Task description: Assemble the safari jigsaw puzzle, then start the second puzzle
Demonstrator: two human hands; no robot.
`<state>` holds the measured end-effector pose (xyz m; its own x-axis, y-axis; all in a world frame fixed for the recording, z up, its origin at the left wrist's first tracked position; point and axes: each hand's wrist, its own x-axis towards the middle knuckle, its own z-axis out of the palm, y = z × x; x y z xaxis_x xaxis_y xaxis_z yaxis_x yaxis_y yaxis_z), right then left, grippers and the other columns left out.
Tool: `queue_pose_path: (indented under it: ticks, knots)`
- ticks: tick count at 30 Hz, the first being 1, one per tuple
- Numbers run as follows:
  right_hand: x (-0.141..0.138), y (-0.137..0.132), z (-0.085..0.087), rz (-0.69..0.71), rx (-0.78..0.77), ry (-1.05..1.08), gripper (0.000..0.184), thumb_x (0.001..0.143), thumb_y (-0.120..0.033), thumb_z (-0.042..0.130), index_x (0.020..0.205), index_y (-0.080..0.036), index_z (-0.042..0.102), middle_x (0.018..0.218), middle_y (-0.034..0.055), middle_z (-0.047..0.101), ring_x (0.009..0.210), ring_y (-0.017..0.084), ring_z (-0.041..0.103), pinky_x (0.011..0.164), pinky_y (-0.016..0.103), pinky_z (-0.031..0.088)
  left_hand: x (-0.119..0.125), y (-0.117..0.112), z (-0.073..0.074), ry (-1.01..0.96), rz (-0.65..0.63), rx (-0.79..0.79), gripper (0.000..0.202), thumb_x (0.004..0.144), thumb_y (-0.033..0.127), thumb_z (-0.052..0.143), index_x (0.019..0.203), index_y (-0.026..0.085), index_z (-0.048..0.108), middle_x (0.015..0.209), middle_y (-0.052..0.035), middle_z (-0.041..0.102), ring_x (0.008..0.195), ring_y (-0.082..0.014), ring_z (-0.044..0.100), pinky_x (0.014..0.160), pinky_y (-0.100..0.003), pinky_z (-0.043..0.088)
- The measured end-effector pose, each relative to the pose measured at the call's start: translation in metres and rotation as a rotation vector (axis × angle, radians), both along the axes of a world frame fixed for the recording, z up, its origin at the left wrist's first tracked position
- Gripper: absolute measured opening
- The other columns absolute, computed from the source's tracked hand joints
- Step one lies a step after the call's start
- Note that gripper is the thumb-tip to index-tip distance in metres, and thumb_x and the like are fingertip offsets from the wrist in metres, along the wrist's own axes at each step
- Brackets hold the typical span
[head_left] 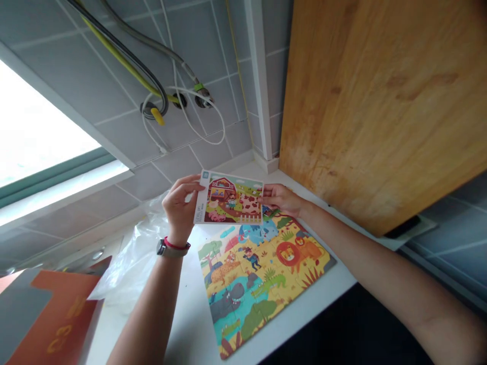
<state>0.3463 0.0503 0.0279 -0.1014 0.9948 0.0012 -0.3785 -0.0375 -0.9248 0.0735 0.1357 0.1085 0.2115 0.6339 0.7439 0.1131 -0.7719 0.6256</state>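
Observation:
I hold a small farm-picture puzzle card (230, 198) up above the white counter, with a red barn, a cow and a pig on it. My left hand (178, 205) grips its left edge, fingers curled round it. My right hand (281, 198) pinches its right edge. Below the card lies a larger jungle jigsaw (258, 276) with a lion, an elephant and a hippo, flat on the counter (182, 324).
A big wooden cutting board (380, 101) leans against the tiled wall at the right. Hoses and a white cable (178, 101) hang on the wall behind. A clear plastic bag (133, 253) and a red-and-grey box (49, 314) lie at the left.

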Motion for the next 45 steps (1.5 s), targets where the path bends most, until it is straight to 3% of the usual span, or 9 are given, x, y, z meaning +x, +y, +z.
queue_pose_path:
  ticks: [10,16,24,31,34,38,41,43,45]
  knots:
    - [0.003,0.004,-0.005,-0.144,0.036,0.079,0.046,0.058,-0.036,0.101,0.087,-0.017,0.071,0.074,-0.0018,0.069,0.054,0.007,0.047,0.047,0.019,0.039,-0.003,-0.002,0.008,0.060,-0.182,-0.217,0.033,0.098,0.037,0.068,0.127,0.022,0.073,0.127,-0.0107,0.076,0.102,-0.0195,0.076,0.075,-0.026,0.063]
    - [0.005,0.006,-0.008,-0.124,0.015,0.088,0.051,0.059,-0.032,0.101,0.096,-0.019,0.069,0.081,-0.0013,0.073,0.056,0.007,0.051,0.046,0.018,0.040,-0.006,-0.005,0.012,0.093,-0.266,-0.253,0.038,0.096,0.038,0.072,0.129,0.021,0.072,0.141,-0.0139,0.068,0.124,-0.0273,0.069,0.090,-0.035,0.065]
    - [0.006,0.005,-0.012,-0.087,0.003,0.069,0.051,0.062,-0.032,0.100,0.103,-0.019,0.073,0.080,-0.0020,0.073,0.054,0.006,0.052,0.047,0.016,0.044,-0.017,0.000,0.016,0.184,-0.419,-0.281,0.040,0.094,0.034,0.072,0.132,0.022,0.067,0.159,-0.0162,0.051,0.115,-0.0283,0.073,0.089,-0.040,0.067]
    - [0.007,0.006,-0.011,-0.072,-0.019,0.063,0.049,0.062,-0.027,0.100,0.103,-0.019,0.073,0.079,-0.0007,0.075,0.055,0.006,0.056,0.047,0.015,0.045,-0.031,0.004,0.024,0.434,-0.370,-0.153,0.062,0.092,0.022,0.068,0.151,0.030,0.051,0.158,-0.0123,0.051,0.131,-0.0282,0.063,0.106,-0.043,0.059]
    - [0.007,0.004,-0.010,-0.048,-0.036,0.045,0.049,0.064,-0.026,0.099,0.104,-0.019,0.073,0.077,-0.0016,0.075,0.055,0.006,0.059,0.048,0.014,0.047,-0.037,0.003,0.031,0.632,-0.351,-0.092,0.057,0.093,0.023,0.067,0.148,0.031,0.056,0.158,-0.0114,0.051,0.143,-0.0317,0.053,0.115,-0.050,0.052]
    - [0.004,0.001,-0.010,-0.004,-0.056,0.051,0.049,0.064,-0.027,0.100,0.105,-0.018,0.073,0.080,-0.0009,0.076,0.059,0.008,0.064,0.051,0.014,0.049,-0.034,-0.003,0.037,0.744,-0.262,-0.009,0.043,0.089,0.030,0.073,0.132,0.031,0.071,0.167,-0.0086,0.040,0.144,-0.0355,0.052,0.109,-0.052,0.056]
    - [0.002,0.001,-0.009,0.019,-0.075,0.093,0.043,0.073,-0.029,0.095,0.107,-0.016,0.072,0.090,0.0042,0.080,0.072,0.012,0.072,0.062,0.018,0.057,-0.029,-0.004,0.035,0.732,-0.209,-0.004,0.028,0.088,0.029,0.071,0.114,0.027,0.080,0.152,-0.0090,0.059,0.131,-0.0329,0.064,0.101,-0.047,0.060]
    - [0.002,0.001,-0.008,0.004,-0.103,0.134,0.033,0.084,-0.037,0.087,0.104,-0.015,0.072,0.090,0.0063,0.080,0.073,0.015,0.073,0.064,0.021,0.060,-0.026,-0.003,0.030,0.681,-0.198,-0.049,0.025,0.088,0.024,0.066,0.108,0.024,0.081,0.125,-0.0083,0.076,0.114,-0.0285,0.073,0.097,-0.041,0.061]
    - [0.003,0.002,-0.006,-0.028,-0.138,0.169,0.034,0.093,-0.048,0.075,0.102,-0.016,0.072,0.086,0.0064,0.080,0.067,0.015,0.072,0.061,0.023,0.060,-0.024,0.000,0.024,0.602,-0.138,-0.097,0.024,0.087,0.020,0.061,0.097,0.021,0.082,0.097,-0.0046,0.081,0.093,-0.0250,0.077,0.085,-0.035,0.062]
